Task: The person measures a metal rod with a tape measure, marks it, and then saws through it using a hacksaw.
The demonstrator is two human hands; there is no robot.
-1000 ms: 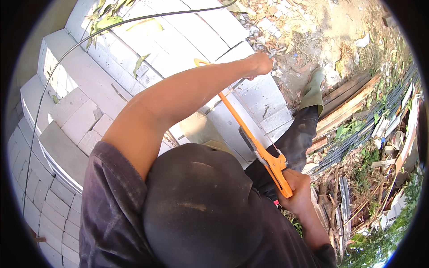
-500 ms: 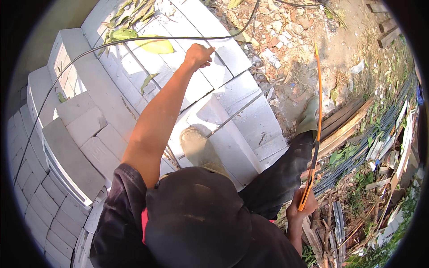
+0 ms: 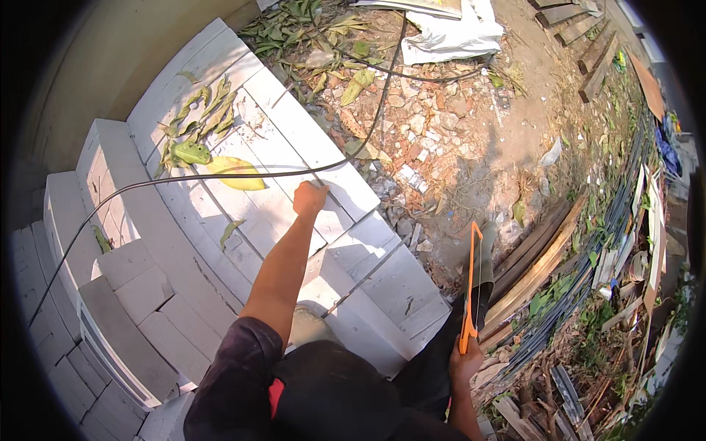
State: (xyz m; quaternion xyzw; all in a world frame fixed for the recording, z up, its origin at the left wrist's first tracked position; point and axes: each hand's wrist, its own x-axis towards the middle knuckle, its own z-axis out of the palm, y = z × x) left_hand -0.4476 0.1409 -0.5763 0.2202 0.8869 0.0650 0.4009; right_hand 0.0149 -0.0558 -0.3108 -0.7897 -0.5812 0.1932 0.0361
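My left hand [image 3: 310, 197], its fingers curled closed, reaches over a stack of pale grey building blocks [image 3: 309, 143], close to the seam between two of them. Whether anything sits in those fingers is hidden. A black cable [image 3: 243, 176] runs across the stack just beyond this hand. On the right, my right hand [image 3: 465, 359] grips the handle end of an orange bow saw [image 3: 470, 294], which points away from me beside my dark trouser leg. The saw's thin blade shows to the right of its frame, touching no block.
A yellow leaf [image 3: 237, 173] and wilted green leaves [image 3: 198, 121] lie on the blocks. Broken rubble [image 3: 434, 125] covers the ground beyond. Timber planks [image 3: 544, 253] and long dark rods [image 3: 581, 283] lie at right. A white sack [image 3: 452, 37] rests at the far side.
The view has shifted to show more ground ahead. The saw has drawn back and turned, so its frame and blade show apart. My left hand stays near the same block seam.
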